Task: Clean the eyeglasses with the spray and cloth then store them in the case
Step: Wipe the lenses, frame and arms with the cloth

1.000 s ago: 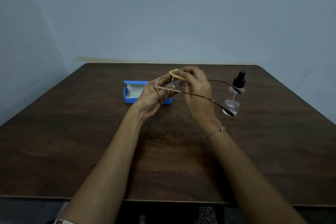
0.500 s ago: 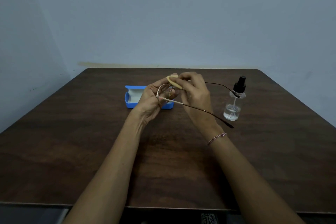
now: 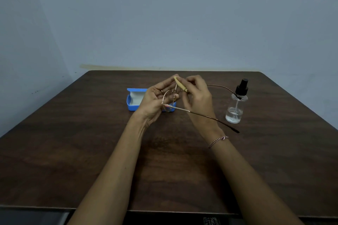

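Observation:
Thin gold-rimmed eyeglasses are held above the table's middle, temples unfolded and pointing right. My left hand grips the frame at the near lens. My right hand pinches a small folded yellow cloth against the far lens. An open blue case with a white lining lies on the table just behind my left hand, partly hidden by it. The clear spray bottle with a black nozzle stands upright to the right, beyond the temple tips.
The dark wooden table reaches to a pale blue wall at the back. Its near edge runs along the bottom of the view. A thin bracelet circles my right wrist.
Both hands with the glasses and cloth sit lower in the view than a second ago, as the camera tilted up. The cloth has shifted slightly along the lens.

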The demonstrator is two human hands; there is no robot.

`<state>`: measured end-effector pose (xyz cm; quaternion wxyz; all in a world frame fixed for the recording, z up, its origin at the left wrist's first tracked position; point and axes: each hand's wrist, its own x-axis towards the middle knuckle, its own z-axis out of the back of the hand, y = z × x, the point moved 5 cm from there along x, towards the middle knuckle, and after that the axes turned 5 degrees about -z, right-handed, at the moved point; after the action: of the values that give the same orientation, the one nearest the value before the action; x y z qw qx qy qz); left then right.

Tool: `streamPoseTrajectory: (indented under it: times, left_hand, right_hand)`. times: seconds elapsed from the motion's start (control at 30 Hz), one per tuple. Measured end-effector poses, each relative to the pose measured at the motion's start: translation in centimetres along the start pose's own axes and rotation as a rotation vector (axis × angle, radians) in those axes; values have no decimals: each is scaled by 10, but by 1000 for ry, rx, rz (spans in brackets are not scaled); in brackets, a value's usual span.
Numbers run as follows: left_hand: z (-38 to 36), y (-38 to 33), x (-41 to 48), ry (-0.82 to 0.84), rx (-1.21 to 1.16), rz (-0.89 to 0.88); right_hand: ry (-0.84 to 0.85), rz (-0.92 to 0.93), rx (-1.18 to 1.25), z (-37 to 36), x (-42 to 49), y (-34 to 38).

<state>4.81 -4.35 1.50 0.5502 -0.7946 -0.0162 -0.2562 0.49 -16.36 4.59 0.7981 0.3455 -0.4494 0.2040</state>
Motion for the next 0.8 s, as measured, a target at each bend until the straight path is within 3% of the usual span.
streamPoseTrajectory:
  times: [0.3,0.57,0.8]
  left_hand:
    - [3,-8,0,-78,45,-41]
    - [-1,-9,-1,-89,-62,3]
    - [-1,-8,0,-109,-65,-24]
  right_hand:
    - [158,-105,-60,-7,-5,-8]
    - [112,-32,-32,0,-3,0]
    - [62,-101,-37,1,-3,-10]
